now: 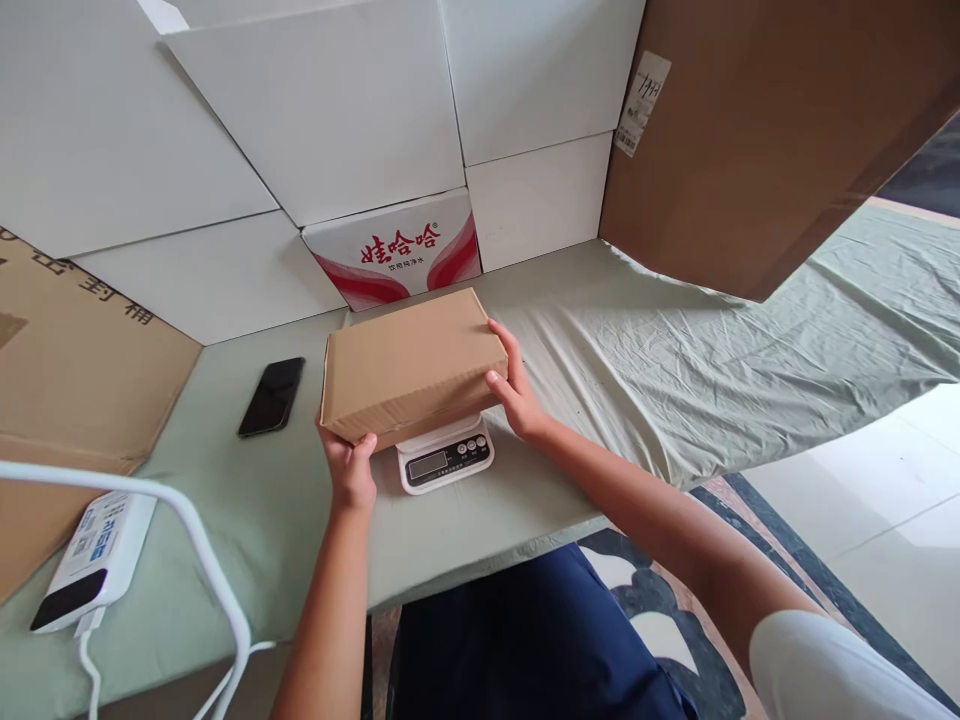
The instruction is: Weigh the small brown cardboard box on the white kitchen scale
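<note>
A flat brown cardboard box (412, 360) rests over a small white digital scale (444, 457) on a table covered in pale green cloth (637, 350). My left hand (351, 470) grips the box's near left corner from below. My right hand (514, 392) holds the box's right end, fingers along its side. The scale's display and buttons show under the box's front edge; the platform is hidden.
A black phone (271, 396) lies left of the box. A white power bank (94, 560) with a cable sits at the near left. White boxes and a red-printed carton (397, 250) line the back; brown cardboard (750, 130) stands at the right and left.
</note>
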Tool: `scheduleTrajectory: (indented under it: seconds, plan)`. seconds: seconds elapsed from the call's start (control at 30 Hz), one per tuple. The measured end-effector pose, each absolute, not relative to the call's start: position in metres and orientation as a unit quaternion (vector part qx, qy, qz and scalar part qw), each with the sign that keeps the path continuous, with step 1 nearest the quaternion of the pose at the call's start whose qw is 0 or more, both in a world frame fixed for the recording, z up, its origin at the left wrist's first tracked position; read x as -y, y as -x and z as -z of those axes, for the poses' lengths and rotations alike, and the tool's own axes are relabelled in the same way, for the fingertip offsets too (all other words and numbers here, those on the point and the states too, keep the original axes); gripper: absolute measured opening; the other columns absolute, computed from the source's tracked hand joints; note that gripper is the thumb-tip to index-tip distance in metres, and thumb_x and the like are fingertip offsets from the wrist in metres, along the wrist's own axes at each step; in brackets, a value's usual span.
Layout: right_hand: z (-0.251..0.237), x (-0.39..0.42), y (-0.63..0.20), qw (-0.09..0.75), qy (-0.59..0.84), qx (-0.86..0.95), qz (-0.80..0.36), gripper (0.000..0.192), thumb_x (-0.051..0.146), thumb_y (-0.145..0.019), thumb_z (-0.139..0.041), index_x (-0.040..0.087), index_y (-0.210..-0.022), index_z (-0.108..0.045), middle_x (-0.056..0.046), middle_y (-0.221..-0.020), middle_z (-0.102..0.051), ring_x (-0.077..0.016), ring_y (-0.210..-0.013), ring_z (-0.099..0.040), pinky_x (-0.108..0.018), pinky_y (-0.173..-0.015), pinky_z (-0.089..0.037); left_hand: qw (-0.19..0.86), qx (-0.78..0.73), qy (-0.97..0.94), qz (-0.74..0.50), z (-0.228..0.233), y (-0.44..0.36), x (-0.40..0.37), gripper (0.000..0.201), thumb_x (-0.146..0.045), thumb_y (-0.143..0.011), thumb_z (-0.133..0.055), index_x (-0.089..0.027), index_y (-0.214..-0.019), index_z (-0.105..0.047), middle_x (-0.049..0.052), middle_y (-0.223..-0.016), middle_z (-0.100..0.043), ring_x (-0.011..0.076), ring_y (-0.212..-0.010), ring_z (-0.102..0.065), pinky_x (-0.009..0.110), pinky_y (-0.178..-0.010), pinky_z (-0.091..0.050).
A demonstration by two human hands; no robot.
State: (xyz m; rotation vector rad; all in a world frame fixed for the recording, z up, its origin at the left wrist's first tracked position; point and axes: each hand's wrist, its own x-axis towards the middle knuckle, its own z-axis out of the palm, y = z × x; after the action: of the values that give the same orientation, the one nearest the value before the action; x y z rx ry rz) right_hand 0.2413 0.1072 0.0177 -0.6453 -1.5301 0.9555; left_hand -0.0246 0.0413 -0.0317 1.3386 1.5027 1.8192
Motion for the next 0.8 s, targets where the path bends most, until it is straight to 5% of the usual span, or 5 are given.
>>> scheduleTrajectory:
  seconds: [0.8]
  plan:
    - [-0.0193, -0.1061, -0.2398, 0.562, 0.275, 0.666, -0.406, 0.082, 0.077, -0.093, -0.050, 0.028, -0.156, -0.030, -0.011, -0.163, -0.042, -0.0313, -0.156, -0.036, -0.053, -0.133, -0.027, 0.220, -0.503, -0.470, -0.691, 0.0367, 0.0279, -0.0436, 0.076, -0.036, -0.070, -0.068, -0.028, -0.144, -0.051, 0.009, -0.136, -0.063, 0.0291, -0.129, -0.059, 0.046, -0.114, -0.045]
